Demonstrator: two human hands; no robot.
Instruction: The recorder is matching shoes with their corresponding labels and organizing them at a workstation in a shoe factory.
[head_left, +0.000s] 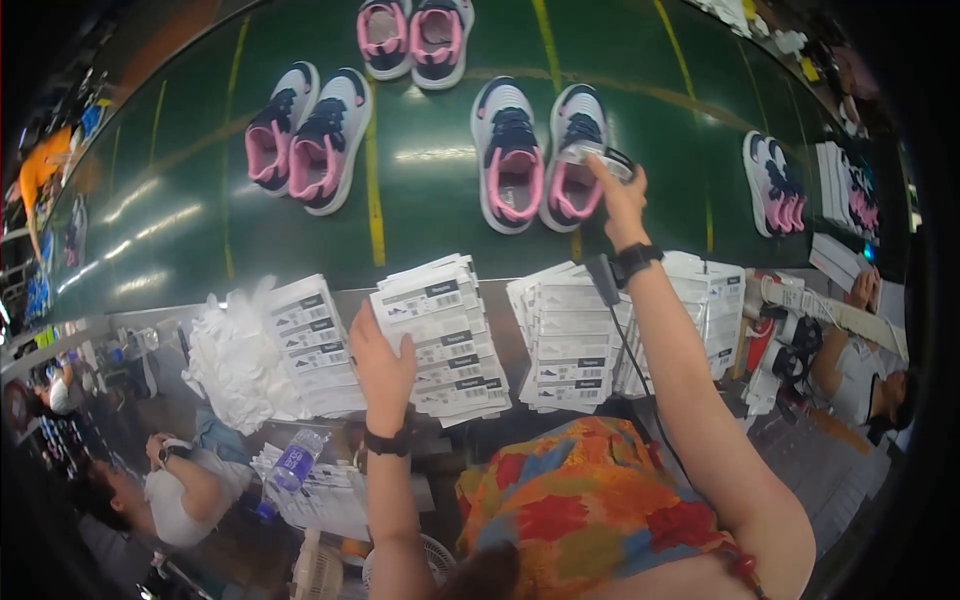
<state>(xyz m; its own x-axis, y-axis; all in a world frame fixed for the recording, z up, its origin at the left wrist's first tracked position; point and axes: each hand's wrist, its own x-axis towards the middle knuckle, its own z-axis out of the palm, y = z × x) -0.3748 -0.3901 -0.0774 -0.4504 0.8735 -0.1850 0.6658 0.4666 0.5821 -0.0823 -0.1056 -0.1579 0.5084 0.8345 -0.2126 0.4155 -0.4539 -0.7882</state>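
Observation:
My right hand [624,205] is over the right shoe [575,190] of a white, navy and pink sneaker pair on the green surface. Its fingers are closed on a small clear-and-black item [612,163] above the shoe's tongue; its exact kind is unclear. Beside it stands the left shoe [508,160] of that pair. My left hand [384,358] lies with its fingers stretched out at the left edge of a stack of printed label sheets [450,350], holding nothing that shows. Both wrists wear dark bands.
More sneaker pairs [310,140] stand along the green conveyor [420,230] with yellow lines. Other label stacks [575,345] and a heap of white gloves [232,355] line its near edge. A dark cable [640,365] hangs beside my right forearm. Co-workers sit at both sides.

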